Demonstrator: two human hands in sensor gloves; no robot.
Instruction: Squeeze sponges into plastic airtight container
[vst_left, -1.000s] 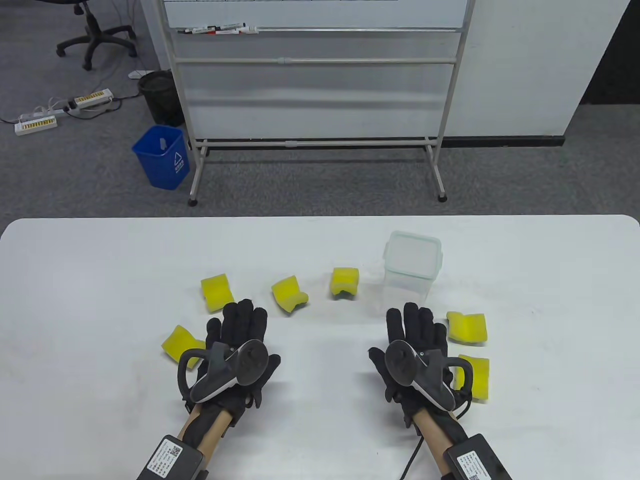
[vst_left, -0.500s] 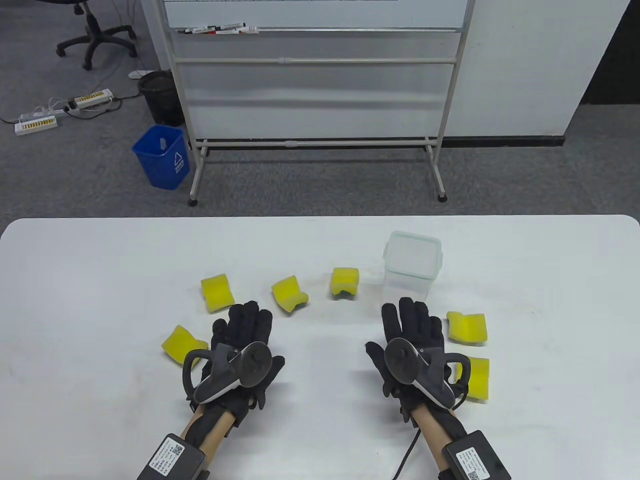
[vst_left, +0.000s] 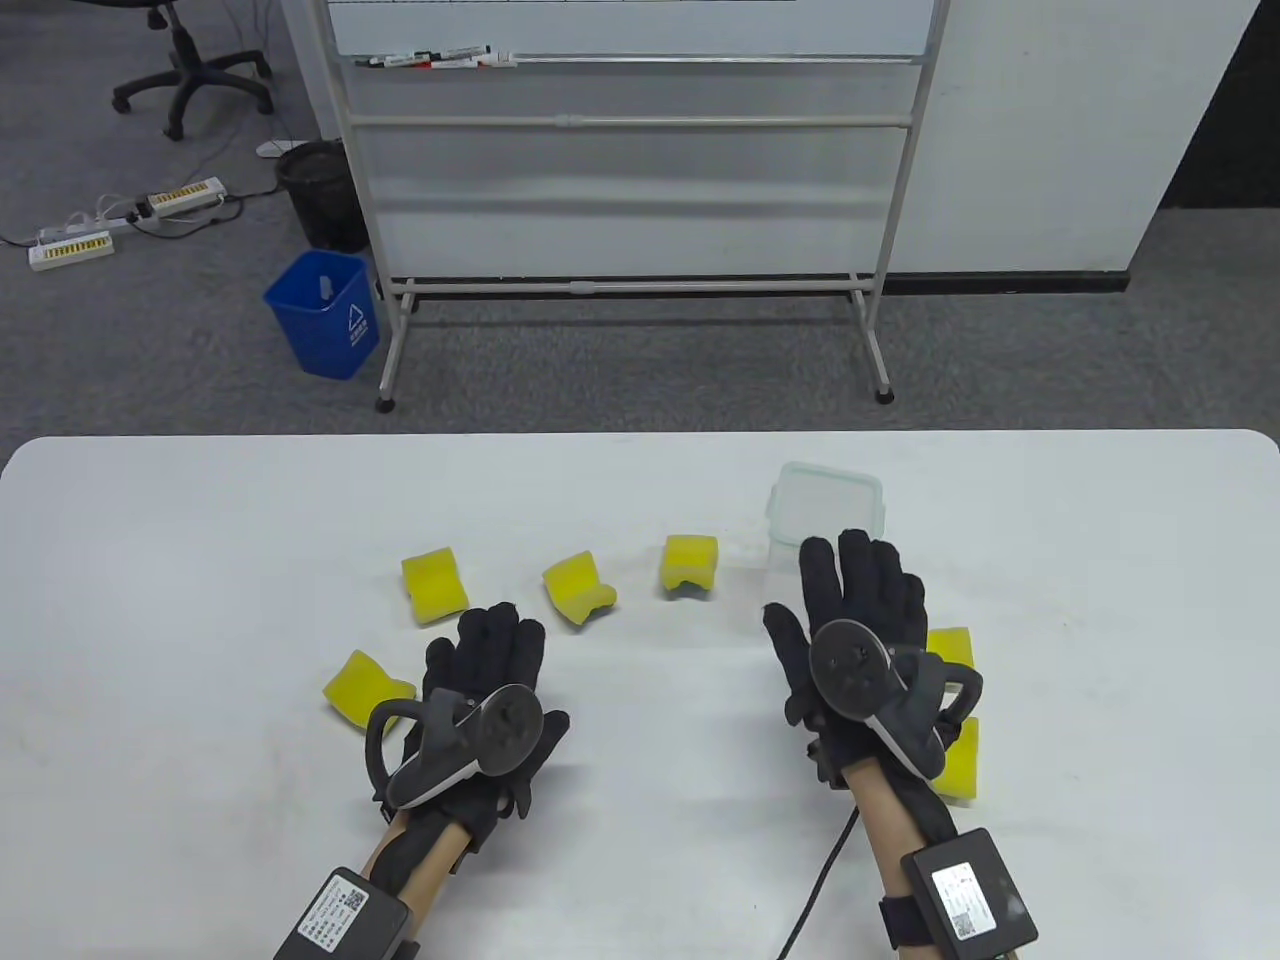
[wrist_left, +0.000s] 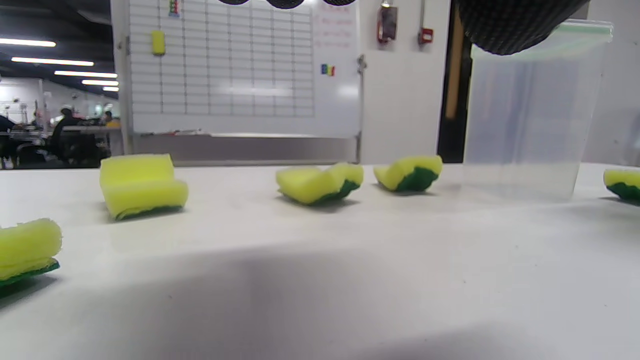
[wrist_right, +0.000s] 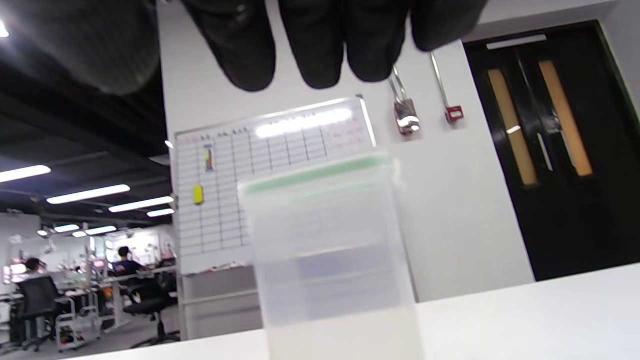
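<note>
A clear plastic container (vst_left: 828, 500) with a green-sealed rim stands open on the white table (vst_left: 200, 520); it also shows in the right wrist view (wrist_right: 330, 250) and the left wrist view (wrist_left: 525, 120). Several yellow-green sponges lie around: three in a row (vst_left: 434, 584) (vst_left: 577, 587) (vst_left: 690, 564), one (vst_left: 362, 686) left of my left hand, two (vst_left: 950, 645) (vst_left: 962, 760) under my right hand. My left hand (vst_left: 490, 660) lies flat and empty, fingers spread. My right hand (vst_left: 860, 590) is raised, open and empty, fingertips at the container's near side.
A whiteboard stand (vst_left: 630, 200) is behind the table's far edge, with a blue bin (vst_left: 325, 312) and a black bin (vst_left: 320, 190) on the floor. The sponges (wrist_left: 142, 185) (wrist_left: 320, 182) (wrist_left: 410, 172) lie in front of my left hand.
My right hand has lifted and moved forward to the container, now covering part of the nearer right sponges. My left hand moved slightly forward earlier and is now still.
</note>
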